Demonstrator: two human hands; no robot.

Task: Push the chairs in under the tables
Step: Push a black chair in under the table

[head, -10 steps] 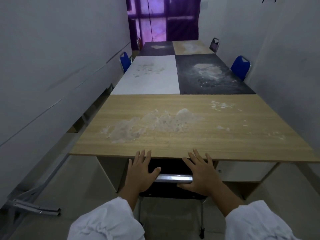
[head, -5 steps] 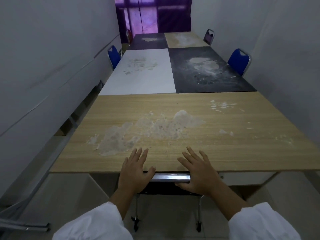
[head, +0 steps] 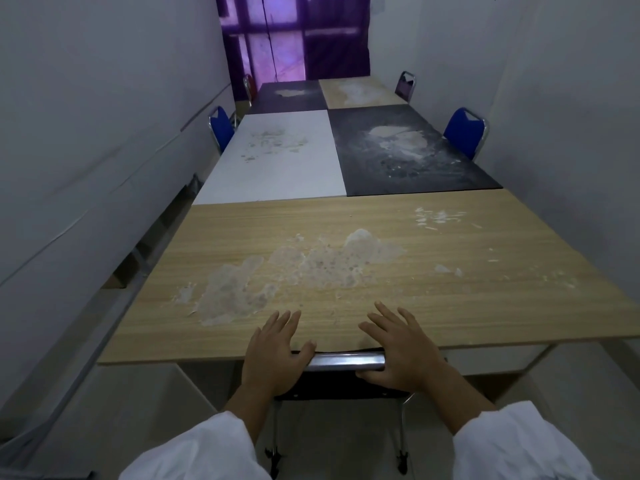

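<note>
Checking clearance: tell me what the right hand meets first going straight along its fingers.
Probably the wooden tabletop: the right hand has fingers over its near edge, though height is unclear.

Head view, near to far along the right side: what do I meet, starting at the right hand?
The right hand → chair's chrome rail → wooden table → black table, blue chair beside it → far wooden table, dark chair beside it → purple window.

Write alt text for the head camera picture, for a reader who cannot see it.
The left hand and right hand press flat on the metal top rail of a black chair at the near edge of a wooden table. Blue chairs stand by further tables behind.
</note>
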